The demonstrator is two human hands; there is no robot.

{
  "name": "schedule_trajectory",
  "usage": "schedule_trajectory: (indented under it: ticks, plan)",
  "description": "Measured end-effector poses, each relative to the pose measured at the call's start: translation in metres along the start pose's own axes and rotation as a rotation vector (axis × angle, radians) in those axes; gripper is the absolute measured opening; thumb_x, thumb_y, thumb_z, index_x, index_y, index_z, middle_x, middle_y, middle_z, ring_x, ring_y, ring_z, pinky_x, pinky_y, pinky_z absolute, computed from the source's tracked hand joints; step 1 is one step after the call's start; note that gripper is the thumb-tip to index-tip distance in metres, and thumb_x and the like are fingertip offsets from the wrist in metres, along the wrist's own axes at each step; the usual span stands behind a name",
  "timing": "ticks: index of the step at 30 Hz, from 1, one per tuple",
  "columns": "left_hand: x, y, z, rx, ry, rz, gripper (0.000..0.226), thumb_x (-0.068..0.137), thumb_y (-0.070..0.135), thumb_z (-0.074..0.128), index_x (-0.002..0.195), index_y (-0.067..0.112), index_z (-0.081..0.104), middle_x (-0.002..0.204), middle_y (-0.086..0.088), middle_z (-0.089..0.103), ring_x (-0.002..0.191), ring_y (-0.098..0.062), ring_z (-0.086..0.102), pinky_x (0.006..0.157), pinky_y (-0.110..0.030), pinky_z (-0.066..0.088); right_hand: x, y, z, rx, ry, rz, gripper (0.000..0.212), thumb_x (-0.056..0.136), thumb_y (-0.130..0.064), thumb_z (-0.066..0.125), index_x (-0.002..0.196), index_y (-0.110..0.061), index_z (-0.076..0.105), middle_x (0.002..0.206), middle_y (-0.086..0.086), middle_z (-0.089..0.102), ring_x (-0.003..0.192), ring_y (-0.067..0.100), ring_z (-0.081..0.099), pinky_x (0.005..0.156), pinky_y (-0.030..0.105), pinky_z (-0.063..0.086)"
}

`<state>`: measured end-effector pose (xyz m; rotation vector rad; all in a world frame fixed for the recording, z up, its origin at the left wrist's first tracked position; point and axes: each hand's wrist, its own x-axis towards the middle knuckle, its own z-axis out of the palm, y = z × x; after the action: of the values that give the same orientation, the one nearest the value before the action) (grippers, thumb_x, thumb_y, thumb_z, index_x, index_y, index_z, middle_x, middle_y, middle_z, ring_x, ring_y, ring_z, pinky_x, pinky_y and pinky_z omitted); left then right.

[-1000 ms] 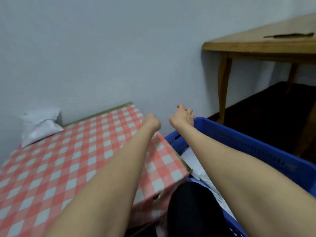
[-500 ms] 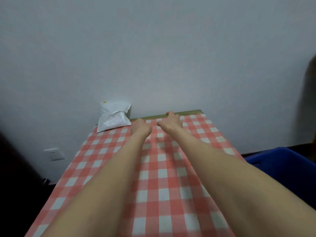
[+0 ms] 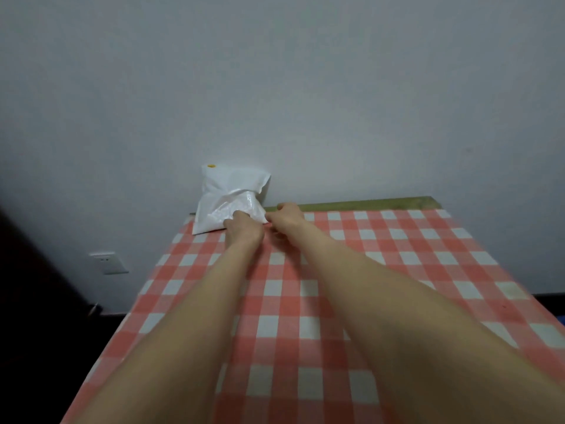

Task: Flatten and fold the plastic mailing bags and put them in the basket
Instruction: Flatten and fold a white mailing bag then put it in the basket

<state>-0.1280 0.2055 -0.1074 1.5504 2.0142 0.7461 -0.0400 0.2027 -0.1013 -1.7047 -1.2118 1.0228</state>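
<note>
Pickup step: white bag [image 3: 227, 203] puffed, at 11 o'clock on tabletop [image 3: 382, 270], against wall. Left hand [image 3: 243, 229] on its near edge, fingers hidden; right hand [image 3: 286, 218] curled at its corner; grip unclear. Next likely: drag bag nearer, press air out.

Dim, flat indoor light. Faint soft shadows are cast on the red-and-white checked worktop [image 3: 397, 240]. Left edge is lost in darkness. Wide-angle stretching is noted at edges; detail is slightly soft.
</note>
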Motion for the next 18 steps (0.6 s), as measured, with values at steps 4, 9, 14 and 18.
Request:
schedule_trajectory:
  ticks: [4,9,14,18]
  plan:
    - [0.022,-0.002,0.009,-0.039,-0.027,-0.027,0.044,0.089,0.021,0.052,0.130,0.007,0.050,0.134,-0.017,0.049,0.118,-0.035,0.052,0.096,-0.036,0.044,0.029,-0.001,0.016,0.022,-0.054,0.019,0.042,0.087,-0.003,0.052,0.128,0.005,0.051,0.108,0.023,0.065,0.083,0.030,0.063,0.077,0.040,0.053]
    - [0.036,-0.008,0.023,-0.112,0.019,0.002,0.032,0.087,0.021,0.051,0.113,0.005,0.061,0.120,-0.016,0.058,0.104,-0.033,0.059,0.090,-0.041,0.051,0.046,-0.005,0.022,-0.131,-0.001,0.024,0.010,0.086,-0.012,0.064,0.083,-0.003,0.060,0.087,0.013,0.059,0.080,0.026,0.060,0.068,0.033,0.046]
    - [0.029,-0.007,0.021,-0.192,0.032,0.026,0.033,0.082,0.006,0.047,0.110,0.005,0.064,0.117,-0.017,0.061,0.104,-0.034,0.060,0.091,-0.041,0.051,0.043,0.001,0.011,-0.004,0.139,0.005,0.021,0.086,-0.007,0.055,0.100,-0.001,0.069,0.105,0.018,0.069,0.098,0.033,0.065,0.073,0.030,0.048]
    - [0.005,0.008,0.016,-0.236,0.147,-0.022,0.035,0.086,0.008,0.047,0.120,0.004,0.056,0.126,-0.017,0.055,0.110,-0.035,0.056,0.095,-0.041,0.048,0.020,0.009,-0.029,0.125,0.249,-0.050,0.018,0.087,-0.008,0.050,0.084,-0.006,0.068,0.099,0.019,0.068,0.099,0.035,0.064,0.086,0.036,0.050]
